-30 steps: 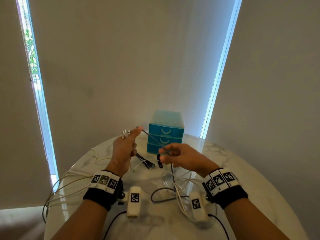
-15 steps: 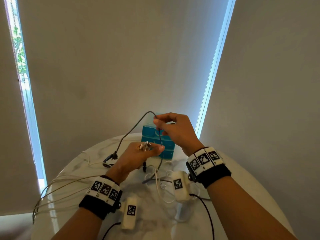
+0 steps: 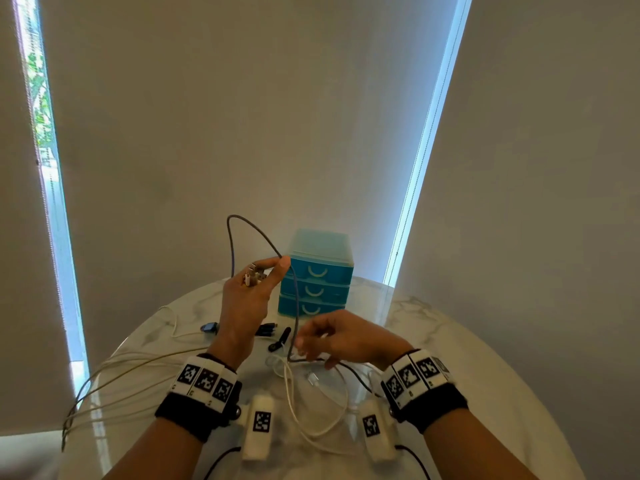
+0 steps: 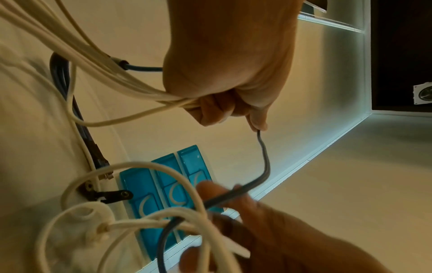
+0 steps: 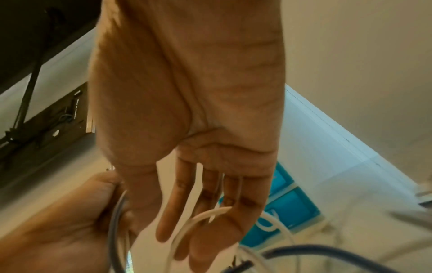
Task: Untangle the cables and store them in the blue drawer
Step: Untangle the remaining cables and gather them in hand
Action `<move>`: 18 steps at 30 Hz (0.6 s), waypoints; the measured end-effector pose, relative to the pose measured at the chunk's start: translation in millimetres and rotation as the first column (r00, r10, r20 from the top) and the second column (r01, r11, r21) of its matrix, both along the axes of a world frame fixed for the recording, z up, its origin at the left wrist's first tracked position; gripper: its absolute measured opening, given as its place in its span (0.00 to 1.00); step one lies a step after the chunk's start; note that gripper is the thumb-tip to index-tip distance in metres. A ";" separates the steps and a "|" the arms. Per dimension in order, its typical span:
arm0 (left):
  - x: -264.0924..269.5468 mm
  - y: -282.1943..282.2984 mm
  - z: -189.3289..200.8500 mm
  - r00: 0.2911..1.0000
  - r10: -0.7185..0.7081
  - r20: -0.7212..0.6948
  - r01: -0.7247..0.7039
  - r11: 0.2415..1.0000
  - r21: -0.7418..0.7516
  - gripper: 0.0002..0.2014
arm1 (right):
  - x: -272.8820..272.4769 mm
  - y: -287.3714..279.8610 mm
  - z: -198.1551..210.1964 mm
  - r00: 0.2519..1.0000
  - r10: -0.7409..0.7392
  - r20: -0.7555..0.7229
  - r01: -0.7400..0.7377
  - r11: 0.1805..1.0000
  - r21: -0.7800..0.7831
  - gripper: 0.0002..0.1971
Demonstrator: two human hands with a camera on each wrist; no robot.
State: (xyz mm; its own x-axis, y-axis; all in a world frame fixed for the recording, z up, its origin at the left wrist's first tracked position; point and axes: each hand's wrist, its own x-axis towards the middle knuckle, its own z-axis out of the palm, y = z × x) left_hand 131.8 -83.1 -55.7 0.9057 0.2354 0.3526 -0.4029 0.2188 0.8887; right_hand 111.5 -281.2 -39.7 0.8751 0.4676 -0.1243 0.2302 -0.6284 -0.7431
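Note:
My left hand (image 3: pixel 258 289) is raised in front of the blue drawer unit (image 3: pixel 320 271). It grips a bunch of white cables (image 4: pixel 105 61) with their plug ends (image 3: pixel 254 273) sticking up, and its thumb pinches a grey cable (image 3: pixel 294 306). That grey cable arcs above the hand, then drops to the table. My right hand (image 3: pixel 332 341) is low over the tangle of white cables (image 3: pixel 311 403), fingers straight and spread (image 5: pixel 205 194). The grey cable runs past its fingers and a white loop (image 5: pixel 187 221) lies across them. All three drawers are shut.
The round white marble table (image 3: pixel 467 358) carries black plugs (image 3: pixel 266 330) and a blue-tipped connector (image 3: pixel 209 328) near the drawer unit. Several white cables (image 3: pixel 104 379) trail off the table's left edge. Blinds and wall stand close behind.
My right hand let go of the grey cable and dropped from beside the drawers to the table. The left hand rose with the plug ends, and the grey loop now stands above it.

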 end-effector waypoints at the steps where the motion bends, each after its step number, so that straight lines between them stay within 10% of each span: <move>1: 1.7 0.1 -0.7 1.000 0.000 0.001 0.000 1.000 -0.012 0.09 | 1.1 3.5 3.9 0.999 -0.017 0.033 0.017 0.999 0.028 0.04; 10: 1.9 2.0 1.2 0.999 -0.031 -0.026 0.029 0.995 -0.099 0.11 | 8.2 21.1 7.3 0.982 -0.021 0.186 0.029 0.999 -0.042 0.03; 15: 0.8 3.4 4.5 0.998 -0.057 -0.020 0.055 0.993 -0.108 0.10 | 10.6 18.6 26.8 0.925 -0.244 0.290 0.196 0.963 0.184 0.07; 18: -0.7 3.8 5.4 0.996 -0.094 0.002 0.094 0.992 -0.090 0.11 | 13.4 29.1 15.8 0.964 -0.157 0.215 0.165 0.986 -0.020 0.18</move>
